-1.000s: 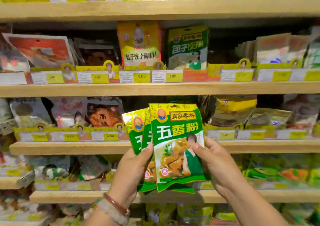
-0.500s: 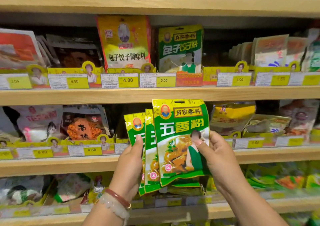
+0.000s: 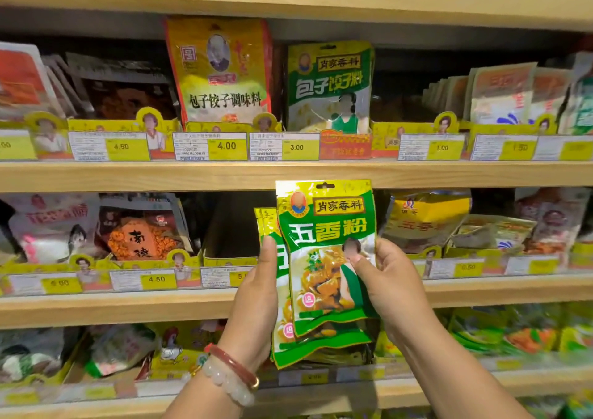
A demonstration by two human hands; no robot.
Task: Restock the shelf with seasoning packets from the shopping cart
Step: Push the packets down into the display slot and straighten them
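A stack of green-and-yellow seasoning packets stands upright in front of the middle wooden shelf. My left hand grips the stack's left edge, thumb on the front. On the right edge my right hand pinches the front packet, thumb on its face. The top of the front packet reaches the underside of the shelf board above. Just left of the packets sits an empty-looking yellow display box. The shopping cart is out of view.
Yellow display boxes with price tags line each shelf edge. A yellow packet and a green packet stand on the upper shelf. Other seasoning bags fill the slots right and left of my hands.
Both hands have lifted the packets higher and closer to the middle shelf. The fanned packets on the left have been squared up behind the front one. The camera has moved nearer the shelves.
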